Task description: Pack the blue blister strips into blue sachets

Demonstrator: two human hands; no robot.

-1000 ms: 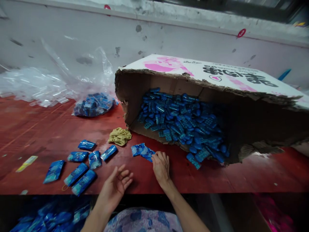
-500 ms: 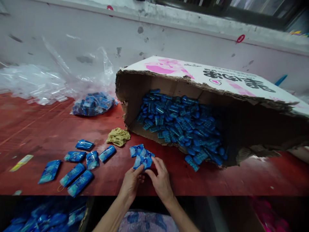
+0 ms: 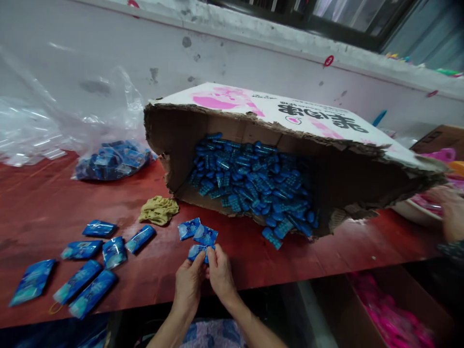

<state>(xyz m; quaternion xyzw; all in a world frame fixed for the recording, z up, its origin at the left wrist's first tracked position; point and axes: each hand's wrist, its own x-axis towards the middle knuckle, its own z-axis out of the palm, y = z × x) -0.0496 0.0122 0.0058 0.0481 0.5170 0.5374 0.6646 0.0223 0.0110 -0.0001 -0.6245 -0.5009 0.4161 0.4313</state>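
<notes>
My left hand (image 3: 188, 282) and my right hand (image 3: 220, 275) are close together at the table's near edge, both pinching one small flat blue printed packet (image 3: 196, 252). Two more flat packets lie just beyond my fingers, the nearer packet (image 3: 205, 235) and the farther packet (image 3: 189, 228). Left of my hands several filled blue pouches (image 3: 114, 252) are spread on the red table (image 3: 250, 256). A torn cardboard box (image 3: 203, 195) lies on its side ahead, with a heap of small blue capsule-like pieces (image 3: 253, 179) inside. My fingers partly hide the held packet.
A crumpled yellow cloth (image 3: 158, 210) lies before the box. Behind it sits a clear bag of blue packets (image 3: 112, 159), with clear plastic sleeves (image 3: 32, 130) farther left. At right, another person's hand (image 3: 451, 212) is over a pale bowl (image 3: 416, 212). Below is a box of pink items (image 3: 391, 314).
The view has turned right, so the table's things appear farther left and another person's hand shows. My hands have drawn closer together, pulling the held packet toward me, away from the other two.
</notes>
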